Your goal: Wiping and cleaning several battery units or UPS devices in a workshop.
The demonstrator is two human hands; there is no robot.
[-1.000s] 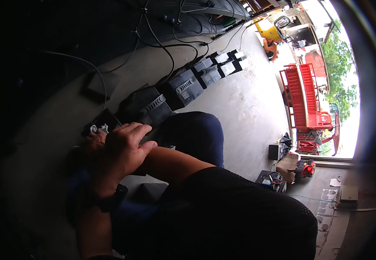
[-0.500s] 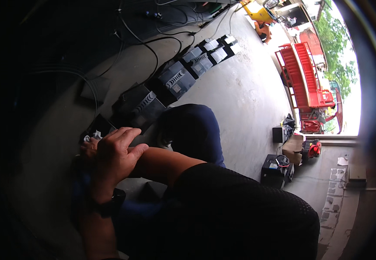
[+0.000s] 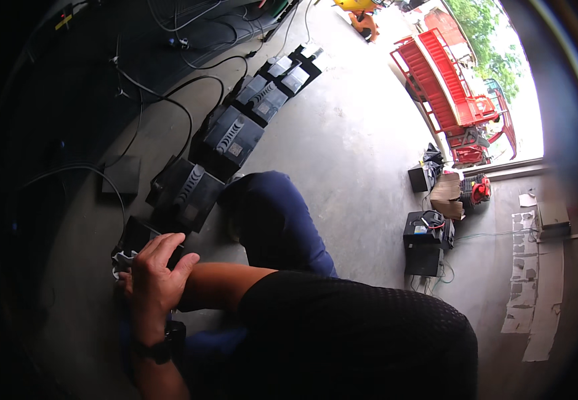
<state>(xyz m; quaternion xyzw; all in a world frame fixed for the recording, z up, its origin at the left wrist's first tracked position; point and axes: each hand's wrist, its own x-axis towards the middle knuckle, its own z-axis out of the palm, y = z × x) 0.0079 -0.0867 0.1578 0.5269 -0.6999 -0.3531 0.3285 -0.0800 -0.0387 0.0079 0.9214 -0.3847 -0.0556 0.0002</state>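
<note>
- Head view: the left hand (image 3: 155,280), a watch (image 3: 157,352) at its wrist, is open, fingers stretched and thumb apart, in front of the right forearm (image 3: 225,283).
- Mostly hidden behind it, the right hand (image 3: 126,283) is at a crumpled white piece (image 3: 121,261); whether it grips this, I cannot tell.
- That piece is just beside a black box (image 3: 141,233).
- Past the bent knee (image 3: 275,207), more dark boxes (image 3: 232,140) line the floor (image 3: 342,153).
- Farthest: a red cart (image 3: 439,87).
</note>
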